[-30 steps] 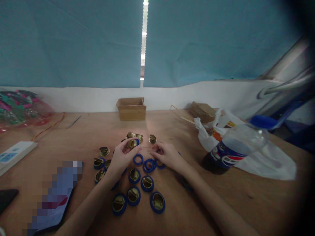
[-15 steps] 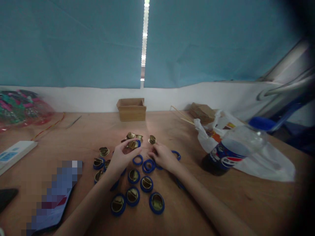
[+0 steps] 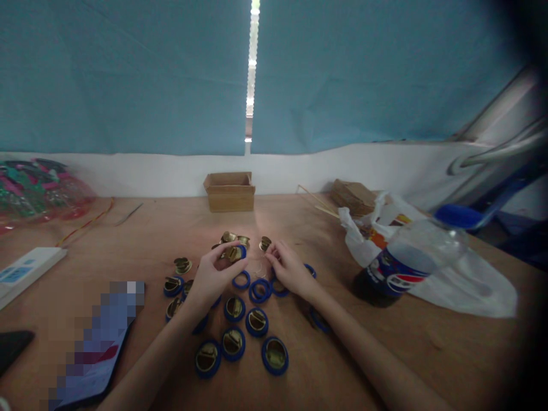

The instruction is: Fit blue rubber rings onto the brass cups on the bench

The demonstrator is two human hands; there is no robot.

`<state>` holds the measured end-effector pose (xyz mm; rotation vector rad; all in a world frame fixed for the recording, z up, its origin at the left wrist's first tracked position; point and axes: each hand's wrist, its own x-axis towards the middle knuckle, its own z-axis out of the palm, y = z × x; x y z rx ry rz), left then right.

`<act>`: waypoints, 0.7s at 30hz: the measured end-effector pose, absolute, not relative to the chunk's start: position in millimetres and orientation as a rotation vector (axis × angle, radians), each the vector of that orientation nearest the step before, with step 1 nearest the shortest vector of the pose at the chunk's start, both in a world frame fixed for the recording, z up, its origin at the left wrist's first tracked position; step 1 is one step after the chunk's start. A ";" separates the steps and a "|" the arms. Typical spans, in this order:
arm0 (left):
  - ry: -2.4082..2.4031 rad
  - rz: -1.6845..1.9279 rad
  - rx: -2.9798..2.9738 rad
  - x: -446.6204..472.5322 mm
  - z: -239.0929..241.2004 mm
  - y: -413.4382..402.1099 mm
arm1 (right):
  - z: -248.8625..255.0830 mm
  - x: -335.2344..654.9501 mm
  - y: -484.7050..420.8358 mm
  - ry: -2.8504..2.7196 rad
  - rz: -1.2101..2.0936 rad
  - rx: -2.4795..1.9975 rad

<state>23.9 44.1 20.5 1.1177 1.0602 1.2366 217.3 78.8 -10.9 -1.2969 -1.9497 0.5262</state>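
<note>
My left hand holds a blue-rimmed brass disc between thumb and fingers, a little above the wooden table. My right hand is beside it, fingertips pinched near a thin clear ring; whether it grips that ring is unclear. Under both hands lie several empty blue rings. Nearer me sit several assembled blue discs with brass centres. Loose brass pieces lie just beyond the hands.
A small cardboard box stands at the back wall. A cola bottle lies on a white plastic bag at right. A white power strip and a phone are at left.
My right hand lifted from the blue rings and moved up toward the left hand. The left hand kept its disc almost still.
</note>
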 end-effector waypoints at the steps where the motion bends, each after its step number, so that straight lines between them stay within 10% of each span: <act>1: 1.050 1.242 1.124 24.1 19.7 44.3 | -10.4 217.4 78.7 -1.902 0.605 -1.278; 21: 0.693 1.200 0.736 21.1 13.8 47.5 | 17.1 214.6 63.5 -1.165 1.494 -1.013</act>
